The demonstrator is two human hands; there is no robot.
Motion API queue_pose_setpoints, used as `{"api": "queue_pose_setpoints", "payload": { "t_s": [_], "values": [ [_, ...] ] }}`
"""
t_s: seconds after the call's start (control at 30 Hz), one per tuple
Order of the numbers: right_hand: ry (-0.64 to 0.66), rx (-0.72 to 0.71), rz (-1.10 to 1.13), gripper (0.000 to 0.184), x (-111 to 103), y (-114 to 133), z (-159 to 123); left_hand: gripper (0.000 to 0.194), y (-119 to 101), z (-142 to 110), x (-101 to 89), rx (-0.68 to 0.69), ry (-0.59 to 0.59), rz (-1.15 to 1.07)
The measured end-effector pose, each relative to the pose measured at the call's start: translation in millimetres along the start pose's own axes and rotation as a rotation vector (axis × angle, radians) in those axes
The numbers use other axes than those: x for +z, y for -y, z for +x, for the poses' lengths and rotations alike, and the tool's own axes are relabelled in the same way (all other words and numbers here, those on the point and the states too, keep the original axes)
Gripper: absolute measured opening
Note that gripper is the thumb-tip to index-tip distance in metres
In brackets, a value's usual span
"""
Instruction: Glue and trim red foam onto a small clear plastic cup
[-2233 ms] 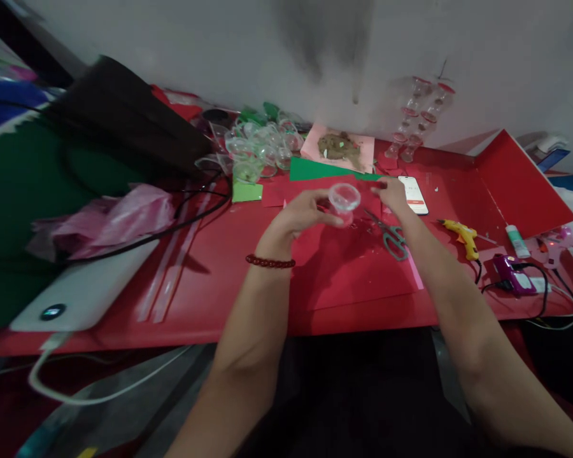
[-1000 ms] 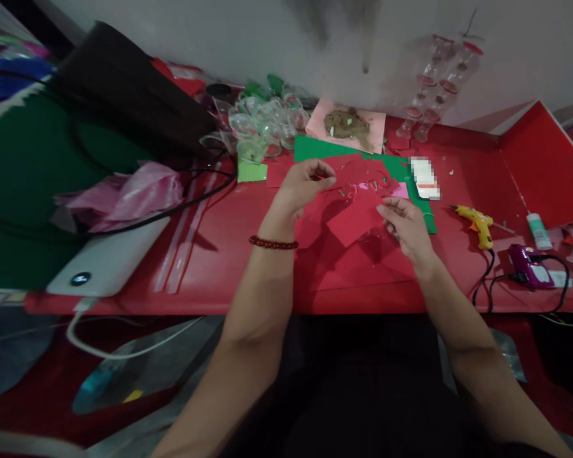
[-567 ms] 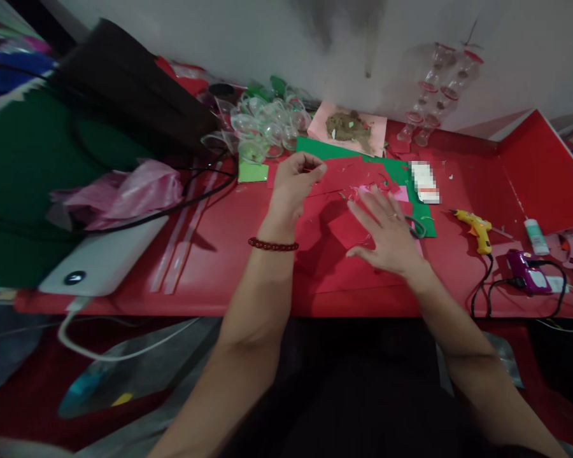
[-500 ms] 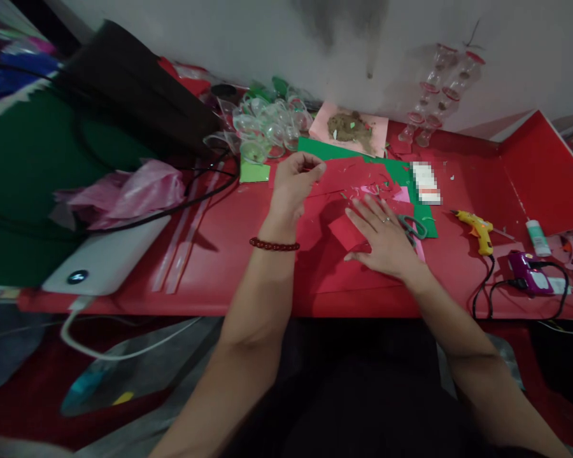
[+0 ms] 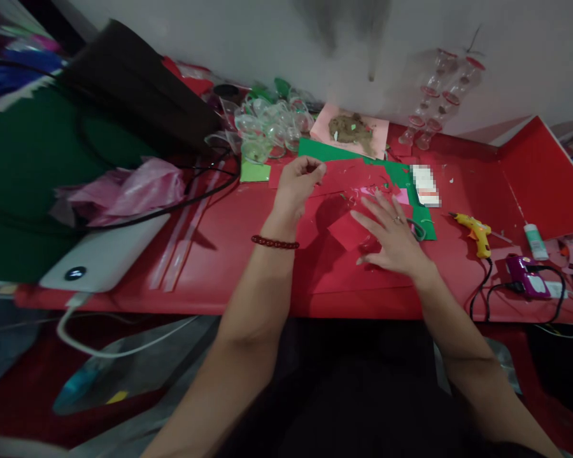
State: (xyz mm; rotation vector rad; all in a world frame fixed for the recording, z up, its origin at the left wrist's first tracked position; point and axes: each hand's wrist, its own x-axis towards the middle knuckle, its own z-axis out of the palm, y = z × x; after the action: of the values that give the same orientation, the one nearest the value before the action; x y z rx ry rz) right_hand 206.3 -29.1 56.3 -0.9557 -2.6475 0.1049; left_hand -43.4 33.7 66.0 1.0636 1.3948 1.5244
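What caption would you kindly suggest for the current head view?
Right hand spread over red paper, left hand curled, yellow glue gun lying nearby.

We saw a red worktop (image 5: 219, 270) | on it lay red paper (image 5: 337, 273), clear strips (image 5: 176, 264), a yellow glue gun (image 5: 479, 235)

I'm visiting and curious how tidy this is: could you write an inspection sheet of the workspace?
Surface: glossy red tabletop.
Work things: small red paper square on larger red paper sheets, partly hidden by right hand; grey-green scissors, mostly hidden.
Clutter: heaped clear plastic cups; brown lump on pale pink paper.
Hands: right spread open; left hand curled, grip unclear.
Cables: black cord by yellow plastic glue gun; white cable at flat white box.
Surroundings: grey wall, dark patch.
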Motion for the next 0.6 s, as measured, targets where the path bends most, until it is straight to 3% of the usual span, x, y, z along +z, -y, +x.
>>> {"api": "queue_pose_setpoints", "payload": {
  "t_s": [0.13,0.23,0.5,0.6],
  "values": [
    [0.014,0.017,0.013,0.088,8,-2,2,0.022,2,2,-0.8,-0.062,0.011,-0.002],
    [-0.012,0.084,0.081,0.078,13,-10,6,0.021,4,1,-1.1,-0.137,0.084,-0.031],
    [-0.237,0.39,0.404,0.092,27,-27,13,0.047,15,-12,9.8,-0.325,0.445,-0.023],
    [-0.357,0.53,0.626,0.1,34,-34,15,0.056,21,-13,10.2,-0.282,0.604,-0.028]
  ]
}}
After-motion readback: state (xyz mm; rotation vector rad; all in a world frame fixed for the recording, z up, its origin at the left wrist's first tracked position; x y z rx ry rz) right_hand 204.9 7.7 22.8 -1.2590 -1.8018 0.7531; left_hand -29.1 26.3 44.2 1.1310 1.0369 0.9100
